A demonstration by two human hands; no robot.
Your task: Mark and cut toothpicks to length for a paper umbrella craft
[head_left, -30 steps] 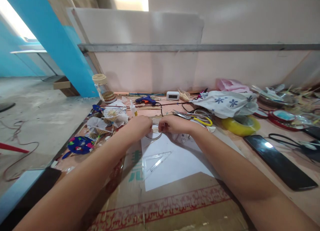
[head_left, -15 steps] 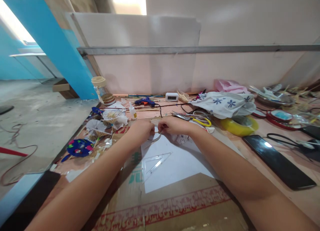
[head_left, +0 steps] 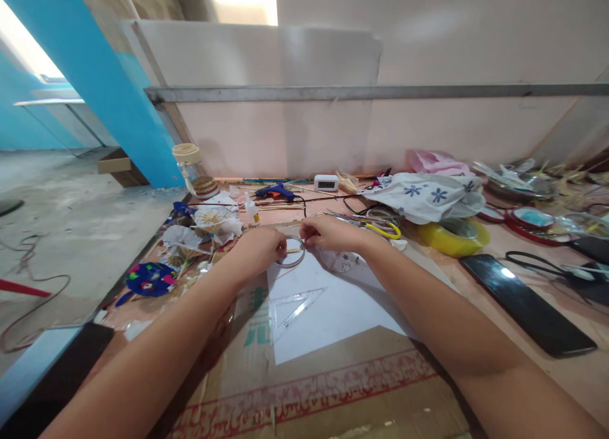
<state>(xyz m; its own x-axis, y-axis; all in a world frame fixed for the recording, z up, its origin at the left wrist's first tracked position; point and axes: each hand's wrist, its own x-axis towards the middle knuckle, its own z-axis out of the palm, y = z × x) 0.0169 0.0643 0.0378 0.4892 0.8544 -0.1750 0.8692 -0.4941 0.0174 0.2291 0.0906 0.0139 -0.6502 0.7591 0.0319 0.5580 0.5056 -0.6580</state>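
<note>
Nearest, a sheet of cardboard point(head_left: 361, 401) lay on the bench point(head_left: 533, 268), a red patterned band printed across it; farther up its left side stood green characters point(head_left: 257, 321), partly covered and not clear enough to read. Paper point(head_left: 347, 325) lay over the cardboard, with a clear set square point(head_left: 295, 309) on its left part, its markings too small to make out. A dark phone point(head_left: 528, 306) lay to the right.

Just beyond the set square, a thin ring point(head_left: 301, 260) was held between the hands, over the paper's far end. The left hand point(head_left: 264, 245) was nearly closed, fingers curled on the ring's left edge; the right hand point(head_left: 326, 234) pinched its right side narrowly between thumb and fingers.

Past them lay yellow-handled scissors point(head_left: 384, 228) and yellow tape point(head_left: 442, 241). A glue bottle point(head_left: 252, 209) bore a yellow label, too small to read. Farthest back were a blue glue gun point(head_left: 278, 191) and a white timer point(head_left: 326, 183), its digits illegible.
</note>
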